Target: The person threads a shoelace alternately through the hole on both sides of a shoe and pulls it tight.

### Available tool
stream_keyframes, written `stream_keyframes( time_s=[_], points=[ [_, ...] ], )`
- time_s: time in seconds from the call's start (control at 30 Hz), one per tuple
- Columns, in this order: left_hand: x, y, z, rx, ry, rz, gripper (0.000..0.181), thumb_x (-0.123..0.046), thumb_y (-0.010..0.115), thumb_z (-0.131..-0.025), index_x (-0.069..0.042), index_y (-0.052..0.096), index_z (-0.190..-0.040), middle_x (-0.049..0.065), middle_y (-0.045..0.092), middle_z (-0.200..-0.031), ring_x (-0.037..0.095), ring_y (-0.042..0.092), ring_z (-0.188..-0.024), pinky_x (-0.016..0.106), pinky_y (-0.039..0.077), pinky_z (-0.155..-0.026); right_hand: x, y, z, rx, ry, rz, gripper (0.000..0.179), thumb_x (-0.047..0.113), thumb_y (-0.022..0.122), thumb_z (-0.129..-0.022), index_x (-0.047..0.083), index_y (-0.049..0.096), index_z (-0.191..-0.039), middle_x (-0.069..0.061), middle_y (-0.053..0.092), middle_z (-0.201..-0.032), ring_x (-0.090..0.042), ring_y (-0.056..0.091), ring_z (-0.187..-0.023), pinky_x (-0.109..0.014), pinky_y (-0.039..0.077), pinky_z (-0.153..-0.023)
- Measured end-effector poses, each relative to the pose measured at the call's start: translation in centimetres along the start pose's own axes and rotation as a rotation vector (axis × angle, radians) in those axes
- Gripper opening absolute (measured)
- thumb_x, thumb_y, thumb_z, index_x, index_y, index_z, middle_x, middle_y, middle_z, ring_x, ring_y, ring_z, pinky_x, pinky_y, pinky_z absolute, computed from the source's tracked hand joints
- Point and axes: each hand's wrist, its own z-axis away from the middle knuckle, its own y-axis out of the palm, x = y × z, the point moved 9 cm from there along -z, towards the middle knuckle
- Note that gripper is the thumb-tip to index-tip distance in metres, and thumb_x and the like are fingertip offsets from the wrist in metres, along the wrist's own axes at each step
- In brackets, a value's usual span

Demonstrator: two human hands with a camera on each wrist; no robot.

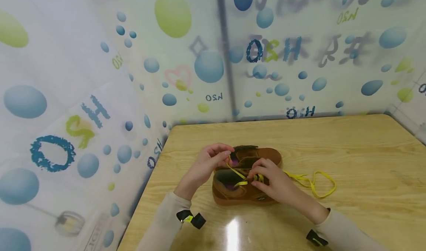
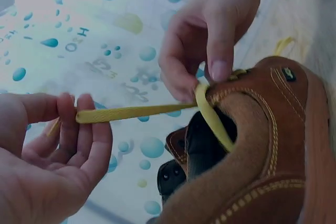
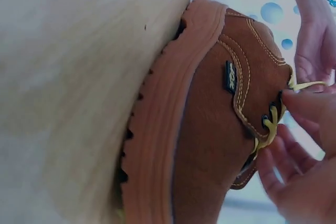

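Flat yellow lace (image 2: 136, 113), pinched by the left hand (image 2: 58, 163) near the brown leather shoe (image 2: 286, 148), is best drawn evenly, the right hand (image 2: 219, 27) half-curled, its hold unclear.

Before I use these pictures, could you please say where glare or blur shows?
Head view: white glare on the pale wooden table; left wrist view: white bubble-print curtain washed out at upper left; right wrist view: table grain blurred.
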Motion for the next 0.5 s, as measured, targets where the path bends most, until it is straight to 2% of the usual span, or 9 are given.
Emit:
stream_keyframes(
  time_s=[0.13, 0.3, 0.4, 0.5],
  points=[
    [0.5, -1.0, -0.2, -0.12, -0.006, 0.071, 0.03, -0.01, 0.055, -0.101, 0.011, 0.058, -0.122, -0.001, 0.064, -0.088, 0.009, 0.064, -0.08, 0.026, 0.057, -0.077, 0.8, -0.4, 0.5, -0.067, -0.086, -0.034, 0.027, 0.005, 0.079, -0.081, 0.025, 0.067, -0.095, 0.011, 0.06, -0.104, -0.005, 0.052, -0.097, -0.026, 0.049, -0.076],
    [0.8, -1.5, -0.4, -0.217, 0.016, 0.151, 0.03, -0.007, 0.058, -0.099, 0.01, 0.059, -0.123, -0.002, 0.068, -0.093, 0.008, 0.068, -0.087, 0.026, 0.057, -0.087, 1.4, -0.8, 0.7, -0.141, -0.18, -0.049, 0.03, -0.001, 0.08, -0.078, 0.022, 0.067, -0.094, 0.011, 0.063, -0.098, -0.005, 0.053, -0.091, -0.021, 0.047, -0.073],
    [1.0, -1.7, -0.3, -0.256, 0.04, 0.169, 0.031, -0.006, 0.057, -0.099, 0.01, 0.059, -0.125, -0.004, 0.07, -0.092, 0.008, 0.069, -0.089, 0.024, 0.057, -0.087, 1.5, -0.8, 0.8, -0.157, -0.205, -0.053, 0.032, -0.002, 0.08, -0.076, 0.021, 0.066, -0.093, 0.01, 0.063, -0.096, -0.005, 0.052, -0.089, -0.02, 0.045, -0.072],
    [1.4, -1.5, -0.4, -0.246, 0.04, 0.175, 0.031, -0.009, 0.057, -0.1, 0.011, 0.059, -0.123, -0.005, 0.069, -0.088, 0.008, 0.069, -0.084, 0.024, 0.058, -0.084, 1.0, -0.7, 0.7, -0.152, -0.165, -0.068, 0.03, -0.002, 0.078, -0.079, 0.022, 0.066, -0.093, 0.011, 0.063, -0.095, -0.004, 0.053, -0.088, -0.021, 0.046, -0.071]
  ],
)
